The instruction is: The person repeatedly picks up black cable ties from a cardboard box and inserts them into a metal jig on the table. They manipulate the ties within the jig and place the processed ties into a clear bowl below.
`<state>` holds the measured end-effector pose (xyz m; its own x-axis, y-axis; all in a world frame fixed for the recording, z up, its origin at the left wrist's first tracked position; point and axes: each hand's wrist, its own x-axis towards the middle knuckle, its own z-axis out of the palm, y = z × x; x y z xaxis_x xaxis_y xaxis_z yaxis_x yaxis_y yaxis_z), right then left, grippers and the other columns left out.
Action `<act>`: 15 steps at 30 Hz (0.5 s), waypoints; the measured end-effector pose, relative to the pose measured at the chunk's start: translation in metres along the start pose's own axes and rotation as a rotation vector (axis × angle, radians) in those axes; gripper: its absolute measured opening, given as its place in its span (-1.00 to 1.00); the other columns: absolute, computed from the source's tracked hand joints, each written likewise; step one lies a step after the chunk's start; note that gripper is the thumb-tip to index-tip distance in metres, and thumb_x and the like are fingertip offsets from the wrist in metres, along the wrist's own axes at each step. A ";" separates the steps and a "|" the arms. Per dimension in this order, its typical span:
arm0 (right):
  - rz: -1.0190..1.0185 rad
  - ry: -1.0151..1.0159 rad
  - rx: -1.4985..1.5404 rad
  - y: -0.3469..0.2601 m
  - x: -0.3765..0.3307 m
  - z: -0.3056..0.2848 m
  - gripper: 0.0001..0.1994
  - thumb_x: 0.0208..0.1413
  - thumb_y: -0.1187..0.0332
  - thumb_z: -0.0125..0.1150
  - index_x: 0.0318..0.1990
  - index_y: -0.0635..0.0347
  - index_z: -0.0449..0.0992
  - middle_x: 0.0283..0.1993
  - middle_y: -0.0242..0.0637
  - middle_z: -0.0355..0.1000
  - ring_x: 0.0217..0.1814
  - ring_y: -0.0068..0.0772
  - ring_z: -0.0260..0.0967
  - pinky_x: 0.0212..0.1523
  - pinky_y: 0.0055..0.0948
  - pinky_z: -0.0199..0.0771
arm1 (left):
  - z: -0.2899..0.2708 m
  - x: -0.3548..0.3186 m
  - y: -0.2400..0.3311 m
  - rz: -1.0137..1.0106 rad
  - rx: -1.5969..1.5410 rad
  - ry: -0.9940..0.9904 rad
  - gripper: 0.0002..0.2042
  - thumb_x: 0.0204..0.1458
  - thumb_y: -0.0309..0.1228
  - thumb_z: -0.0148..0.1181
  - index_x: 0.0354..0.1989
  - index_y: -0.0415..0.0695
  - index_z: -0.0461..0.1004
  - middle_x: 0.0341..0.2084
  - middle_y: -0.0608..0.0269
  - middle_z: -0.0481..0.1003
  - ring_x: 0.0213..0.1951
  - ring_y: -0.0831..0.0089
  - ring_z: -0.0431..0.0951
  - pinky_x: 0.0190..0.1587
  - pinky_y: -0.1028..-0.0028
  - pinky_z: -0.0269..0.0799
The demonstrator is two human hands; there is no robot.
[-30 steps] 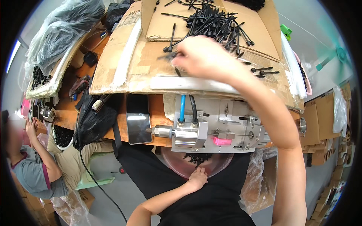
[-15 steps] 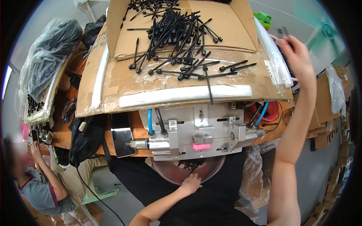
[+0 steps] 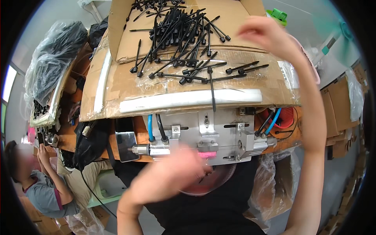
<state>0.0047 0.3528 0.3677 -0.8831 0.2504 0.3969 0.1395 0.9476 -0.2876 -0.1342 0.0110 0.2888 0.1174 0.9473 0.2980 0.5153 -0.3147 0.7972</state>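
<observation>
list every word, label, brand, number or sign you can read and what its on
No text can be read.
Metal cylinder at the fixture's left: faint marking, too small.
White patch near the cardboard's right edge: any print is too blurred.

On the wooden counter (image 3: 141, 128) before us, we see a dark phone (image 3: 125, 137), a metal fixture (image 3: 225, 135) and a red basket (image 3: 287, 116).

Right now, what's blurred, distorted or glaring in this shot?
In the head view, the left hand is heavily smeared and the right hand softer; in the same head view, the teal fan blurs, while the black rods look fairly crisp; also there, a bright panel washes out white, and dark curved borders betray the fisheye.
</observation>
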 end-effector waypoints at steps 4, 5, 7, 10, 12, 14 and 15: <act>-0.005 -0.225 -0.489 -0.046 0.058 0.067 -0.96 -0.10 0.49 0.30 -0.46 0.19 0.55 -0.32 -0.24 0.44 -0.14 -0.11 0.43 -0.16 -0.24 0.44 | -0.075 0.077 -0.052 -0.075 0.794 0.451 -0.92 0.04 -0.61 0.09 -0.29 -0.20 0.42 -0.28 0.09 0.41 -0.10 0.11 0.40 -0.01 0.30 0.32; -0.024 -0.274 -0.543 -0.061 0.069 0.067 -0.95 -0.11 0.48 0.31 -0.46 0.19 0.55 -0.31 -0.23 0.44 -0.14 -0.11 0.43 -0.15 -0.24 0.44 | -0.091 0.080 -0.070 -0.074 0.752 0.336 -0.92 0.02 -0.63 0.11 -0.31 -0.22 0.41 -0.30 0.10 0.41 -0.19 0.16 0.43 -0.09 0.33 0.35; -0.065 -0.349 -0.623 -0.062 0.070 0.067 -0.95 -0.11 0.48 0.31 -0.46 0.19 0.55 -0.31 -0.23 0.45 -0.16 -0.12 0.44 -0.14 -0.23 0.43 | -0.094 0.087 -0.073 -0.148 0.660 0.241 -0.91 0.00 -0.65 0.12 -0.32 -0.23 0.40 -0.31 0.13 0.41 -0.27 0.24 0.44 -0.16 0.38 0.37; -0.197 -0.220 -0.537 -0.053 0.060 0.070 -0.94 -0.08 0.48 0.31 -0.42 0.21 0.55 -0.36 -0.24 0.44 -0.22 -0.14 0.43 -0.18 -0.24 0.43 | -0.093 0.087 -0.076 -0.170 0.579 0.266 -0.90 -0.01 -0.68 0.12 -0.33 -0.24 0.41 -0.33 0.18 0.41 -0.36 0.35 0.44 -0.23 0.46 0.38; -0.287 0.093 -0.271 -0.037 0.050 0.075 -0.93 -0.05 0.49 0.30 -0.39 0.22 0.55 -0.41 -0.24 0.41 -0.28 -0.19 0.41 -0.24 -0.28 0.42 | -0.092 0.085 -0.071 -0.170 0.527 0.350 -0.89 -0.01 -0.68 0.13 -0.32 -0.24 0.43 -0.34 0.20 0.41 -0.38 0.40 0.43 -0.24 0.49 0.39; -0.071 0.258 0.227 -0.038 0.036 0.054 -0.86 0.12 0.38 0.28 -0.20 0.20 0.60 -0.34 -0.41 0.50 -0.34 -0.56 0.34 -0.26 -0.52 0.36 | -0.085 0.084 -0.066 -0.190 0.453 0.439 -0.88 0.00 -0.67 0.13 -0.29 -0.24 0.45 -0.34 0.21 0.41 -0.36 0.43 0.43 -0.23 0.50 0.39; 0.149 0.311 0.221 -0.033 0.024 0.032 -0.80 0.18 0.34 0.24 -0.11 0.22 0.60 -0.23 -0.43 0.54 -0.24 -0.62 0.39 -0.18 -0.57 0.38 | -0.083 0.083 -0.062 -0.180 0.479 0.440 -0.87 0.00 -0.67 0.13 -0.28 -0.24 0.46 -0.33 0.20 0.41 -0.36 0.42 0.44 -0.22 0.49 0.39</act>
<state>-0.0355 0.3211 0.3589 -0.6781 0.4617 0.5719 0.1258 0.8395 -0.5286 -0.2272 0.1040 0.3081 -0.3095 0.8380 0.4495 0.8260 0.0028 0.5636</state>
